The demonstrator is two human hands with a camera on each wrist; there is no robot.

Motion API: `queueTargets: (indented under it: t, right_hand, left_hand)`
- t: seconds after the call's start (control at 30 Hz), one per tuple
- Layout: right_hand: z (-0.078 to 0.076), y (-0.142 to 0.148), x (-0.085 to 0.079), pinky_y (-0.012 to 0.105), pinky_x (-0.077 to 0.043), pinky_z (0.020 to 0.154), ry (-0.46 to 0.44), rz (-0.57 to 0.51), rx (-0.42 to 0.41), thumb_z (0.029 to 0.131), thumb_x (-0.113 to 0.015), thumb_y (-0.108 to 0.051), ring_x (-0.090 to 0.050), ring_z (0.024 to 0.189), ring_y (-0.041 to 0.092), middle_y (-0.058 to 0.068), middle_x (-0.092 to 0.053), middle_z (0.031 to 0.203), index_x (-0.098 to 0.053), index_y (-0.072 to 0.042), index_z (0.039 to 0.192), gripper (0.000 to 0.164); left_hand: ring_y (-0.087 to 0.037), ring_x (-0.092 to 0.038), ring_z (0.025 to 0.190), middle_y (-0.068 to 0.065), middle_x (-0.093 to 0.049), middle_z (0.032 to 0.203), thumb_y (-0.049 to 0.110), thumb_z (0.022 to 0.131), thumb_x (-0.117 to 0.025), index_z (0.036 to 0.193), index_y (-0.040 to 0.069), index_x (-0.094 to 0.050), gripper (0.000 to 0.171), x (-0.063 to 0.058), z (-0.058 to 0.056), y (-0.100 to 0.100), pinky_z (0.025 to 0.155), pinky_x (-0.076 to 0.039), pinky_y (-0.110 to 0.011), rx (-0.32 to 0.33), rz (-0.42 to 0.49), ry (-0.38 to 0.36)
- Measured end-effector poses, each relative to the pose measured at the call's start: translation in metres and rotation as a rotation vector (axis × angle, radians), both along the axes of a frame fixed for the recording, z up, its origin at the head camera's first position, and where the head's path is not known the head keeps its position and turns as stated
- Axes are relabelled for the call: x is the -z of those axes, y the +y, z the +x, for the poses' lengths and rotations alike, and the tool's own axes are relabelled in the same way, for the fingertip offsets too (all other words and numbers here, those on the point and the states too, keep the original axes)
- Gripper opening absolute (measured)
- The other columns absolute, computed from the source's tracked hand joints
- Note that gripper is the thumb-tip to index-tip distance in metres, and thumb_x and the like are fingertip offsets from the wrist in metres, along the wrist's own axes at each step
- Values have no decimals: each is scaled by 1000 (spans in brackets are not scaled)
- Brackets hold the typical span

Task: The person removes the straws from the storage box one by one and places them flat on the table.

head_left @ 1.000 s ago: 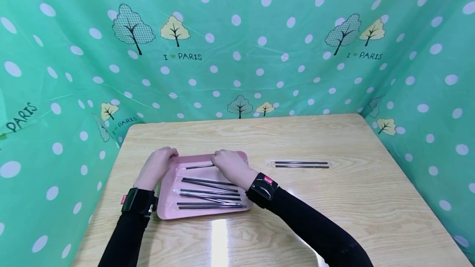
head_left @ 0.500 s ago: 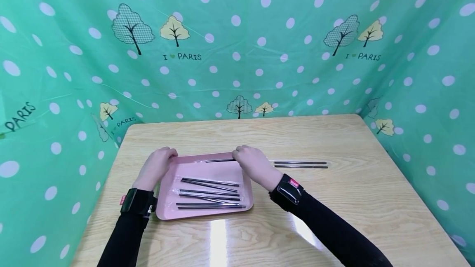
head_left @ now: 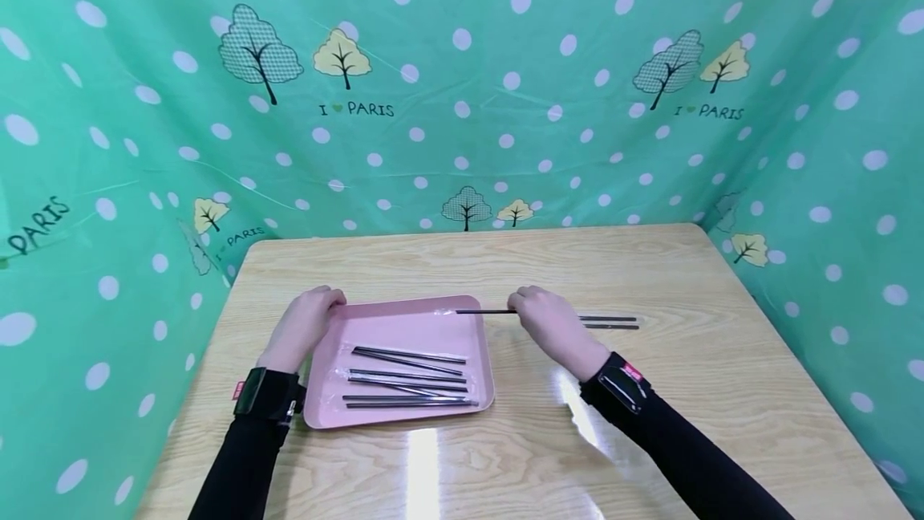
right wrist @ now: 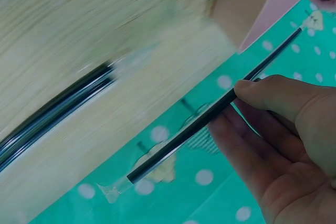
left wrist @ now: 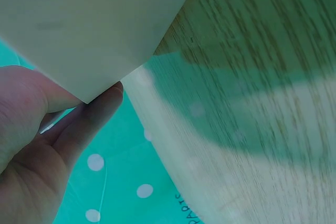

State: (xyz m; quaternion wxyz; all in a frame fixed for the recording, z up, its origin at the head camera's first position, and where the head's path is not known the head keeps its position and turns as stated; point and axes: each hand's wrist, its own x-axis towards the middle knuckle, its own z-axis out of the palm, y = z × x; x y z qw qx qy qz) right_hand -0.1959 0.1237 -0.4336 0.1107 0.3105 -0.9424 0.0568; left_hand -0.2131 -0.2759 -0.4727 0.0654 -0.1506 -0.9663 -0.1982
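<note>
My left hand [head_left: 305, 326] grips the far left corner of a pink tray [head_left: 404, 329]. In the left wrist view its thumb and fingers pinch the tray wall [left wrist: 105, 24]. To the right of the tray, my right hand [head_left: 554, 329] pinches a black straw [right wrist: 184, 132] in a clear wrapper between thumb and fingertips. One end of that straw points left, over the tray's far right corner. Several more wrapped black straws [head_left: 407, 382] lie crosswise inside the tray. Two others [head_left: 612, 327] lie on the table, partly hidden behind my right hand.
A light wooden table [head_left: 693, 392] carries the tray, with its far edge against a green dotted curtain [head_left: 505, 103]. The same curtain also rises along the left and right sides. Bright reflections show on the near tabletop.
My right hand has moved right, from above the tray to past its right edge, taking the straw along. My left hand has stayed at the tray corner.
</note>
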Motion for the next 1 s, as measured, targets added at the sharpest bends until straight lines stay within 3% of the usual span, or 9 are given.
queueTargets:
  t: [0.13, 0.33, 0.53, 0.73, 1.0]
  right_hand:
    - [1, 26, 5, 33, -62, 66, 8, -11, 40, 82, -73, 14, -70, 80, 24, 10, -72, 88, -73, -1, 93, 19]
    - [3, 61, 15, 36, -60, 62, -65, -51, 126, 82, -74, 12, -69, 77, 24, 7, -69, 83, -72, -2, 89, 16]
    - [8, 89, 20, 40, -58, 59, -93, -85, 156, 80, -73, 14, -67, 75, 25, 7, -67, 80, -70, -3, 88, 19]
    - [12, 107, 30, 40, -58, 61, -104, -85, 164, 83, -77, 10, -67, 75, 24, 5, -65, 80, -70, -4, 87, 17]
    - [12, 116, 40, 45, -61, 65, -101, -97, 164, 85, -69, 15, -69, 78, 28, 8, -67, 82, -70, -2, 90, 18]
  left_hand:
    - [-36, -69, 85, -14, -68, 86, -9, 95, -64, 97, -3, -74, 12, 2, -1, 0, 78, -60, -50, 5, 1, 4]
    - [-36, -69, 86, -15, -69, 87, -10, 96, -63, 99, -4, -74, 13, 3, -2, -2, 79, -60, -50, -3, -3, -13]
    - [-36, -70, 87, -15, -69, 88, -10, 95, -63, 100, -3, -74, 14, 2, -1, -1, 79, -60, -50, -2, -2, -11]
    - [-37, -70, 87, -16, -69, 88, -11, 95, -63, 99, -4, -74, 13, 1, 0, 0, 79, -60, -50, 1, 4, -10]
    - [-38, -70, 89, -18, -70, 91, -11, 96, -60, 102, -5, -74, 16, -1, 0, 1, 81, -60, -51, -26, -5, -35]
